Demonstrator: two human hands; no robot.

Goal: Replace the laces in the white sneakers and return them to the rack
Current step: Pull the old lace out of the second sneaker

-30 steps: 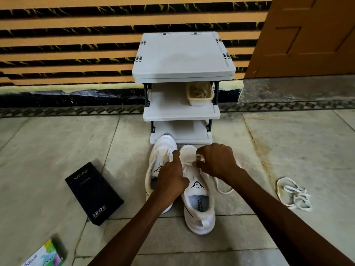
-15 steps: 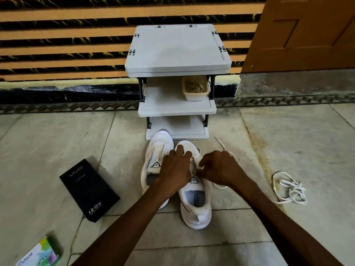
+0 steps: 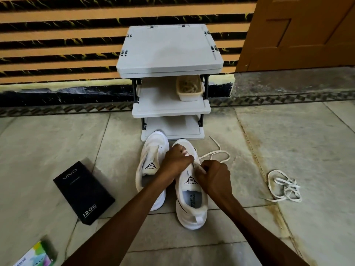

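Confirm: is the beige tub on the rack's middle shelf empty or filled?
Filled: the beige tub on the rack holds a heap of pale cord-like strands; what they are, cannot tell.

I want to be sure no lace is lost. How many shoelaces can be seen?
2. One shoelace trails from the right sneaker, pinched by the right hand; a second shoelace lies bundled on the floor at far right. The tray on the rack may hide more.
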